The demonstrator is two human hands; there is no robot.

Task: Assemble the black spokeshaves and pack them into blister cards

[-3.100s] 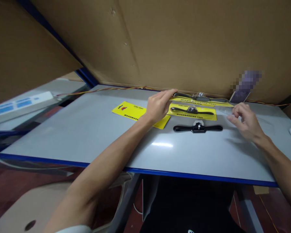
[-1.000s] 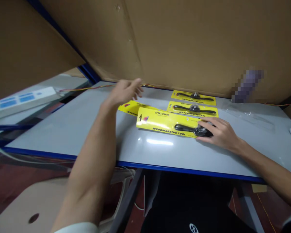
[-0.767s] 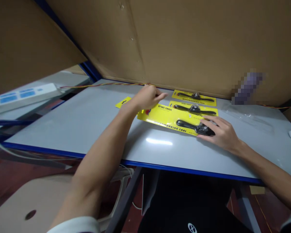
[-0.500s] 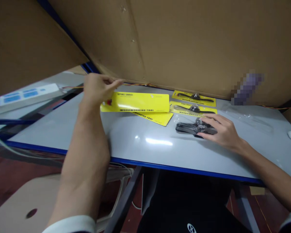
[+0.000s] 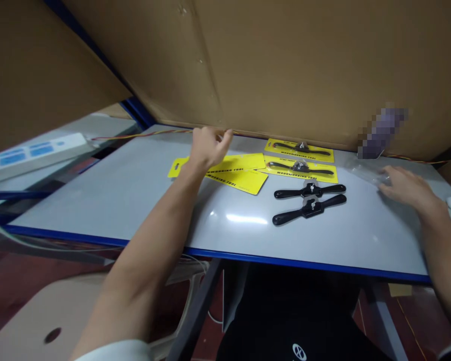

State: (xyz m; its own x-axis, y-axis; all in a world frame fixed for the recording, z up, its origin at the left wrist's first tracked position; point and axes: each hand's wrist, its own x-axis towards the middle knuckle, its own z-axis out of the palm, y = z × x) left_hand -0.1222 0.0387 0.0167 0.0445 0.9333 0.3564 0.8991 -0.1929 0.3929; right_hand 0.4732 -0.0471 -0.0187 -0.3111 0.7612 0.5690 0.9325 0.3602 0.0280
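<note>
Hands [image 5: 211, 145] [image 5: 408, 188] apart, spokeshaves [image 5: 313, 210] inside blue edge [image 5: 296, 262]

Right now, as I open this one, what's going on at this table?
A person is handling spoke shave packaging. The left hand is over two overlapping yellow cards with no tools on them; its grip is unclear. The right hand is at some blurred clear plastic. Two unpackaged black spoke shaves lie nearest the person, and two packaged ones lie behind them.
</note>
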